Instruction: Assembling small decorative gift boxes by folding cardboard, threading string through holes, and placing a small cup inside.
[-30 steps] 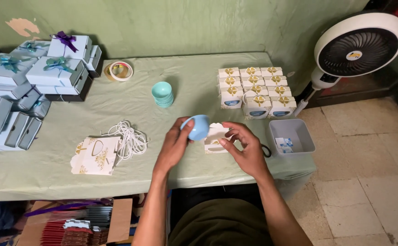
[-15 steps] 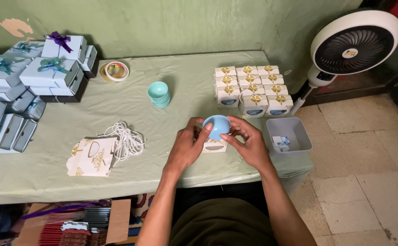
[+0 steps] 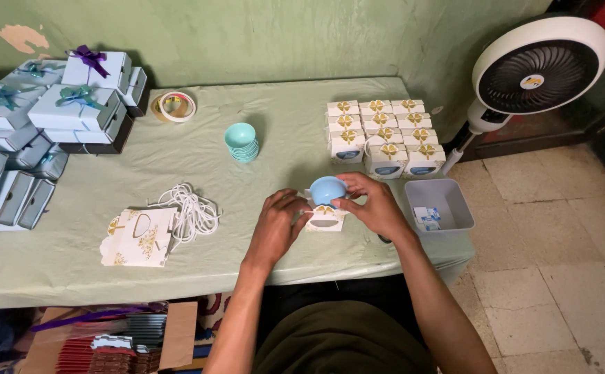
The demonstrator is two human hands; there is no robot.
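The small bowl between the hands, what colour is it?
Light blue; the small bowl shows clearly in the head view.

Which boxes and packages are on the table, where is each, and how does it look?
Small white boxes: far right, rows, gold bows.
Open white box: between both hands, under blue bowl.
Pale blue gift boxes: far left, stacked, ribbon bows.
White gold-patterned bags: near left, flat.

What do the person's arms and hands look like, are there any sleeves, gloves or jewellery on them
Both forearms are bare, with no sleeves reaching them. The left hand and right hand wear no gloves; no rings, watch or bracelets show. A dark olive top covers the torso.
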